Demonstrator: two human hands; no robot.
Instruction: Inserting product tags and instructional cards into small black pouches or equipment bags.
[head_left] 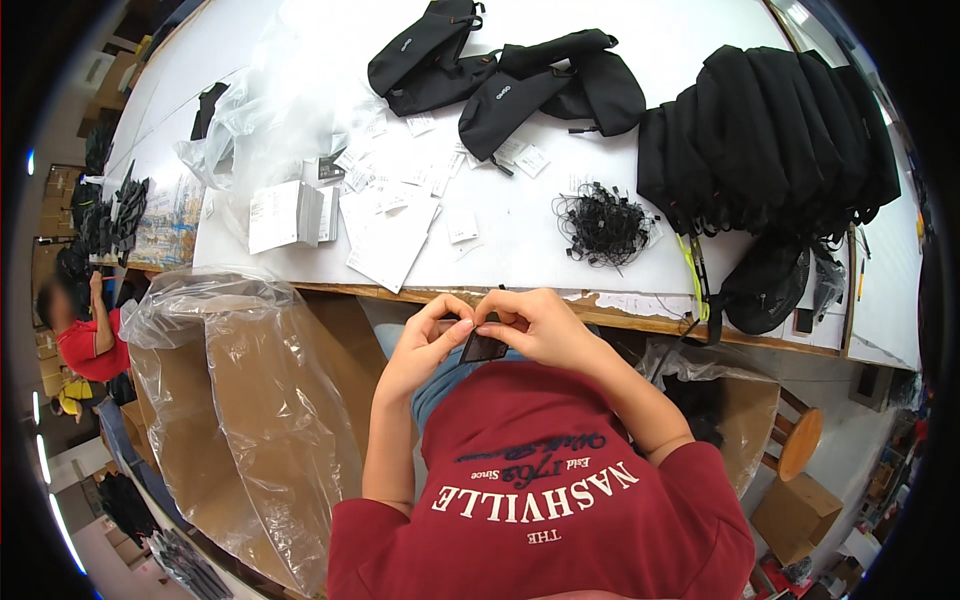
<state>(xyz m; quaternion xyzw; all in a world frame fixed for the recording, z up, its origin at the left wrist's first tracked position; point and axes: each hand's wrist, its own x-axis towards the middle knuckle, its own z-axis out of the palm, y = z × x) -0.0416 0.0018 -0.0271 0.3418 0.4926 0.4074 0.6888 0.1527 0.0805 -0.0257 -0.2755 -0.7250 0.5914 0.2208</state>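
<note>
My left hand [428, 345] and my right hand [543, 326] meet just off the table's front edge, thumbs and forefingers pinched together. Between them hangs a small black rectangular tag [484, 347], its upper end covered by my fingertips. Whether a string runs through it, I cannot make out. Beyond my hands, a tangled heap of thin black tag strings [603, 226] lies on the white table [510, 225]. Loose white cards [392, 240] and a standing stack of white cards [276, 216] are to the left.
Several black fabric bags [555, 95] lie at the far side, and a thick row of black bags [765, 140] fills the right. Crumpled clear plastic [265, 130] is at left. A plastic-lined carton [240, 400] stands below the table. Another person in red [90, 345] works far left.
</note>
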